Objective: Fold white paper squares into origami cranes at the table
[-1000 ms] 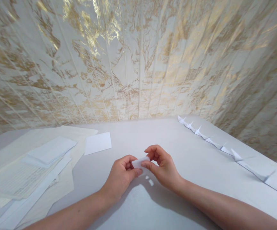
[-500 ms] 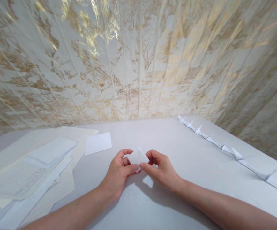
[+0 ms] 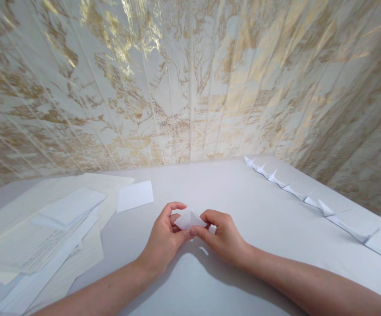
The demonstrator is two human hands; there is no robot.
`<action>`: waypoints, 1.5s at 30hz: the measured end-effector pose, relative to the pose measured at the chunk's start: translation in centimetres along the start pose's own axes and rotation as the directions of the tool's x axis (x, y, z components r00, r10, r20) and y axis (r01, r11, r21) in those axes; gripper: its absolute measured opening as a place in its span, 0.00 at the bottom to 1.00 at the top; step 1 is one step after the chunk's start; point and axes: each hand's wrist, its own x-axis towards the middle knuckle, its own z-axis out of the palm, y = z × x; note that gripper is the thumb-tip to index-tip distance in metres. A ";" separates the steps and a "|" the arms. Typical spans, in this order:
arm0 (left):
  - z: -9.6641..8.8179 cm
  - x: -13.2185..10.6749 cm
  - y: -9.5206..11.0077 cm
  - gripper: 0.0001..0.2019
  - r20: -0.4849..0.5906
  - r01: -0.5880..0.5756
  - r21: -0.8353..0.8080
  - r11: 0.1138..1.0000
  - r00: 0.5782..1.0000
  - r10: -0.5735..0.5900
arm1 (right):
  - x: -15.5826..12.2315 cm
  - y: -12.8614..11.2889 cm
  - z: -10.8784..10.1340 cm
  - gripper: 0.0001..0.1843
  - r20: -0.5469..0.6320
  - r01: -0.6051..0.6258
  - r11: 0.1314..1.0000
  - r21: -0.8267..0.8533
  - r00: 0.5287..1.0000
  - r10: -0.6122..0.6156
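Folded paper now slightly lower, bottom mostly hidden behind both thumbs

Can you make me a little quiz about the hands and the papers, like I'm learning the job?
1. True or false: the left hand and the right hand both touch the small folded paper.

2. Where on the table is the row of folded paper shapes?
A. Along the left side
B. Along the right side
C. Under the hands

3. Fill in: in the pile of papers, one sheet shows lines of ____.

Key: 1. True. 2. B. 3. Writing, too blurred to read.
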 end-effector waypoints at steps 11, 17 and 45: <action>-0.7 0.7 0.3 0.28 -0.006 -0.028 0.046 0.999 1.000 0.028 | 0.5 1.1 -0.5 0.11 0.025 0.023 0.998 -0.052 0.999 -0.022; -0.6 0.6 0.2 0.30 -0.025 -0.023 0.110 0.994 0.999 0.026 | 0.9 1.2 -0.8 0.12 -0.012 -0.021 0.993 0.118 1.000 0.022; -1.0 0.3 0.1 0.12 0.128 -0.112 0.177 0.978 0.988 0.090 | 0.2 1.1 0.1 0.17 0.131 -0.132 0.956 0.261 0.986 0.100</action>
